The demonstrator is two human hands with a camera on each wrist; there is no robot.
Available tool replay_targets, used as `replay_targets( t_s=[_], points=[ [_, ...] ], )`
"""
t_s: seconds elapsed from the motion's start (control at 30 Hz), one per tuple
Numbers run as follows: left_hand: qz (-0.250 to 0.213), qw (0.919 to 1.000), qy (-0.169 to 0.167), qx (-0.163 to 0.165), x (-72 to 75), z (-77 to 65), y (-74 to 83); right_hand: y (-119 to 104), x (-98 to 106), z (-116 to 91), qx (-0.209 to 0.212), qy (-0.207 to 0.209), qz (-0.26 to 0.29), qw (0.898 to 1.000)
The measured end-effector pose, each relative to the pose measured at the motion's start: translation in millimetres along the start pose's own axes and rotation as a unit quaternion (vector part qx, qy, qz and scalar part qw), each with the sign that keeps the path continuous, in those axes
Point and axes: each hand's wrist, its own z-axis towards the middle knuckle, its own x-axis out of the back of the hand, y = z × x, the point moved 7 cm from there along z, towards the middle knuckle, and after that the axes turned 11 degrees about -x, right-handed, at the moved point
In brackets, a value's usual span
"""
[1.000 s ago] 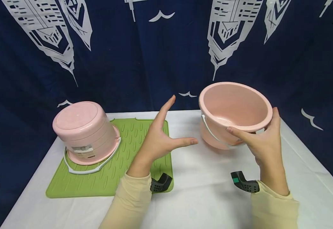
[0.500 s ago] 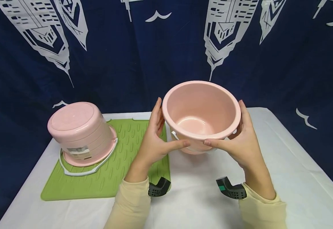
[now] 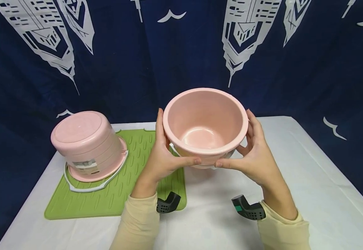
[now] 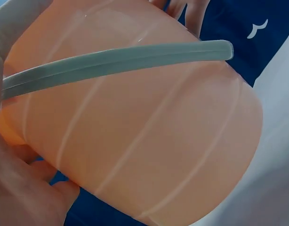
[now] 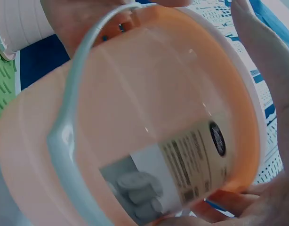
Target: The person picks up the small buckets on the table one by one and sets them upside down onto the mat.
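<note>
The left hand (image 3: 162, 158) and right hand (image 3: 256, 156) grip opposite sides of the mouth-up pink bucket (image 3: 204, 116), with the green mat (image 3: 137, 152) lying nearer the left hand.

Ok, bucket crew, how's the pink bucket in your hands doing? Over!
Left hand and right hand gripping pink bucket, one each side. Opening faces up. Nothing seen blocking it; second bucket upside down on green mat, off left.
</note>
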Motion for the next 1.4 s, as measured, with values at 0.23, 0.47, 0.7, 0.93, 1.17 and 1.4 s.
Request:
replay_targets(
  t_s=[0.23, 0.47, 0.7, 0.93, 1.17, 1.4],
  points=[
    [0.033, 0.9994, 0.014, -0.005, 8.1, -1.3, 2.3, -5, -2, -1, 0.019, -0.039, 0.03, 0.999],
    [0.0, 0.9996, 0.007, -0.026, 20.5, -1.5, 5.8, -8, 5, -2, 0.033, -0.046, 0.059, 0.997],
    [-0.066, 0.9965, -0.044, -0.026, 33.4, -5.4, 9.5, -8, 20, 0, 0.096, -0.044, 0.043, 0.994],
    [-0.144, 0.9832, -0.112, -0.014, 25.9, -8.1, 9.8, 1, 22, -1, 0.088, -0.115, 0.038, 0.989],
    [-0.185, 0.9706, -0.154, 0.007, 16.9, -11.1, 8.9, 13, 14, -6, 0.073, -0.188, -0.002, 0.979],
    [-0.187, 0.9661, -0.175, 0.032, 13.3, -14.1, -0.5, 20, 8, -4, 0.046, -0.16, -0.097, 0.981]
  ],
)
